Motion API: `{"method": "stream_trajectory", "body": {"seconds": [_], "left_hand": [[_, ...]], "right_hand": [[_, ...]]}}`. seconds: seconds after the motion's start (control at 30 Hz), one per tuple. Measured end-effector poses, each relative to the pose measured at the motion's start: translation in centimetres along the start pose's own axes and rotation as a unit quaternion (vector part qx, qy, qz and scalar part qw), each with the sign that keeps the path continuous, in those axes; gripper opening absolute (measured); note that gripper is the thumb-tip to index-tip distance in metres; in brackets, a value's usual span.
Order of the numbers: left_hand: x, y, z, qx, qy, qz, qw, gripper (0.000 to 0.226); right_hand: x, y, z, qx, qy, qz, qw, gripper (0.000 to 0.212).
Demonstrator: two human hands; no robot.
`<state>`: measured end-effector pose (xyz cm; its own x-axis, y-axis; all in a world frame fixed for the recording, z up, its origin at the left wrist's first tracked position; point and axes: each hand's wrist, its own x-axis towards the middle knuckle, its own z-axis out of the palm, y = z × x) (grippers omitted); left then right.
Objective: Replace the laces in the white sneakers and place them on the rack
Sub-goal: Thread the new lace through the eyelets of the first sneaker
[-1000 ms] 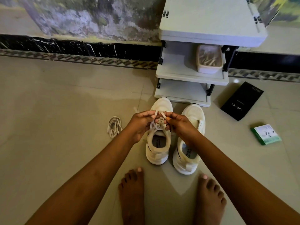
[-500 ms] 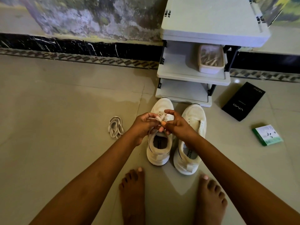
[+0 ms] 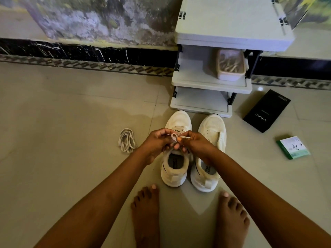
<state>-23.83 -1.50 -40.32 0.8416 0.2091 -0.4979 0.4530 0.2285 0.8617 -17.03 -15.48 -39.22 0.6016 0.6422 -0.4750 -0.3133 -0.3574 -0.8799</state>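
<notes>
Left hand and right hand are pinching a looped lace between their fingertips, directly above the left sneaker, which is standing before the rack.

Two white low-top sneakers stand side by side on the tiled floor: the left sneaker, with a lace in its eyelets, and the right sneaker, with no lace showing. One loose bundle of whitish flat laces lies on the floor. One pale grey plastic rack shows three shelves, and one translucent rectangular plastic tub sits on its middle shelf. One black rectangular carton and one small green-and-white box lie on the floor. Two hands, the left hand and the right hand, and two bare feet are in view.
</notes>
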Motion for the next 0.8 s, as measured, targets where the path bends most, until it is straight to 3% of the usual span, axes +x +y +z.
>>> {"method": "stream_trajectory", "body": {"seconds": [0.13,0.37,0.5,0.63,0.8], "left_hand": [[-0.1,-0.2,-0.4,-0.019,-0.046,0.009,0.999,0.027],[0.1,-0.4,-0.6,0.058,-0.051,0.046,0.996,0.024],[0.4,-0.4,-0.2,0.085,0.015,0.058,0.995,0.016],[0.9,-0.4,0.5,0.059,0.08,0.01,0.995,0.016],[1.5,-0.2,0.8,0.014,0.171,-0.052,0.984,0.01]], "right_hand": [[0.1,-0.1,-0.1,-0.017,0.016,0.01,1.0,0.011],[0.3,0.2,-0.1,-0.033,0.035,0.02,0.999,0.017],[0.5,0.4,-0.1,-0.025,0.037,0.021,0.999,0.014],[0.5,0.6,0.2,-0.026,0.036,-0.022,0.999,0.015],[0.5,1.6,0.2,-0.215,0.055,-0.161,0.962,0.013]]}}
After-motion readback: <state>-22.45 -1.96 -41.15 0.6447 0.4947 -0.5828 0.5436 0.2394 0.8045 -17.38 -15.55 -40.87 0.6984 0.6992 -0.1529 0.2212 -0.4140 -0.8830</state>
